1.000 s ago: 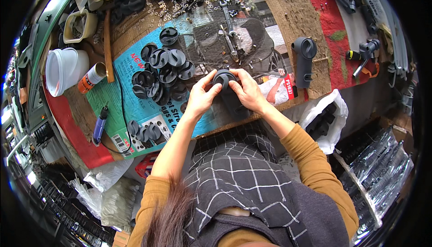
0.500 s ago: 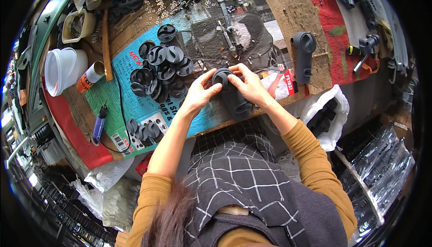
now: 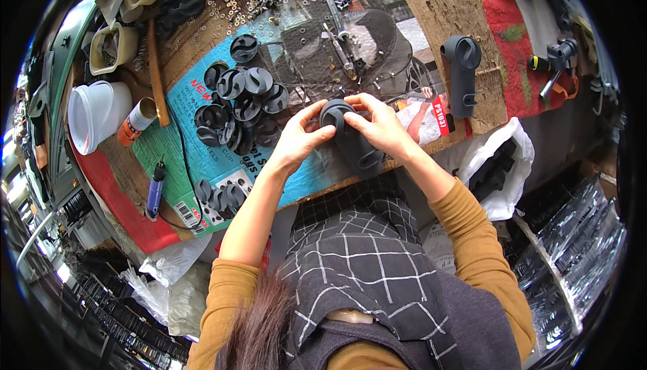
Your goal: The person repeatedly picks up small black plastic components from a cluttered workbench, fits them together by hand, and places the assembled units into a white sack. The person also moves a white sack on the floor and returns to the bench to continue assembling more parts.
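Observation:
Near the table's front edge I hold a black plastic housing (image 3: 360, 153) with a round cap (image 3: 335, 111) at its far end. My left hand (image 3: 302, 137) closes on the cap's left side, thumb and fingers around its rim. My right hand (image 3: 385, 129) grips the other side, its thumb pressed on the top of the cap. The lower part of the housing extends toward my apron, partly under my right hand. To the right, a similar black housing (image 3: 462, 80) with a round end lies on the cardboard. Left of my hands is a pile of round black caps (image 3: 246, 83).
A purple electric screwdriver (image 3: 155, 191) lies at the left with its cable. Beyond it stand an orange can (image 3: 137, 122) and a white tub (image 3: 101, 117). A wrench (image 3: 333, 7) and scattered nuts lie farther back. A white bag (image 3: 499, 201) of black parts hangs at the right.
Both hands keep their hold on the cap and housing, with barely any shift. The view has turned slightly, so the table looks a little rotated.

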`<state>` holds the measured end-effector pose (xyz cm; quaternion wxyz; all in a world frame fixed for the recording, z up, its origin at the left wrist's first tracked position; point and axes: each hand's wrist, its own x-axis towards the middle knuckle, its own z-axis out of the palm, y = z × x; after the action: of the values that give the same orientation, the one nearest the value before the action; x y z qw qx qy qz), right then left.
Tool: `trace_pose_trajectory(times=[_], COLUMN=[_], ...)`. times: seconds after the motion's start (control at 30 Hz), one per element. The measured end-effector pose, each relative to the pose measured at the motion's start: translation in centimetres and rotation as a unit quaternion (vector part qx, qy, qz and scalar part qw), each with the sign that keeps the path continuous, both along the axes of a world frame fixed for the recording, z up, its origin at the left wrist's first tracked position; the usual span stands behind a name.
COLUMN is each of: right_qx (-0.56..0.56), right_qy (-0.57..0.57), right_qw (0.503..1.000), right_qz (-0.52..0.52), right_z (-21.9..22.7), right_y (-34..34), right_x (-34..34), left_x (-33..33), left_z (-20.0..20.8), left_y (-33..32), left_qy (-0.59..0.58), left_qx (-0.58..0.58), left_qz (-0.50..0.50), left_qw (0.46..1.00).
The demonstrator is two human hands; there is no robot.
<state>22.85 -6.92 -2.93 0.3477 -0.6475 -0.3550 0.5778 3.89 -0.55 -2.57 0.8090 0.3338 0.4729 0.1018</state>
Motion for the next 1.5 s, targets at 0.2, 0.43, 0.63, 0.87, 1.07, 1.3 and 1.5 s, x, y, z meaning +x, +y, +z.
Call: trace_pose_trajectory(times=[0.2, 0.43, 0.63, 0.87, 1.07, 1.3, 1.5], right_qx=[0.0, 0.075, 0.116, 0.11, 0.089, 0.205, 0.26], right_qy=[0.021, -0.106, -0.054, -0.163, -0.013, -0.183, -0.189], right_qw=[1.0, 0.99, 0.991, 0.98, 0.993, 0.961, 0.944], right_qz=[-0.008, 0.059, 0.025, -0.006, -0.078, -0.004, 0.074], right_z=[-0.5, -0.3, -0.8, -1.3, 1.1, 7.9, 12.2], right_y=[0.1, -1.1, -1.0, -0.6, -1.6, -4.6, -6.1], right_x=[0.2, -0.2, -0.1, -1.5, -1.3, -1.7, -3.2], left_x=[0.1, 0.1, -0.2, 1.1, 0.1, -1.1, -2.0], left_z=[0.3, 0.3, 0.0, 0.0, 3.1, 7.9, 11.3], left_y=[0.5, -0.1, -0.2, -0.9, 0.0, -4.5, -6.2], left_qy=[0.019, 0.002, -0.013, 0.072, 0.126, -0.041, -0.004], left_qx=[-0.04, 0.002, -0.008, 0.025, 0.27, 0.128, 0.362], left_qz=[0.003, -0.002, 0.013, 0.026, -0.172, -0.072, -0.156], left_qw=[0.999, 1.0, 1.0, 0.997, 0.939, 0.988, 0.919])
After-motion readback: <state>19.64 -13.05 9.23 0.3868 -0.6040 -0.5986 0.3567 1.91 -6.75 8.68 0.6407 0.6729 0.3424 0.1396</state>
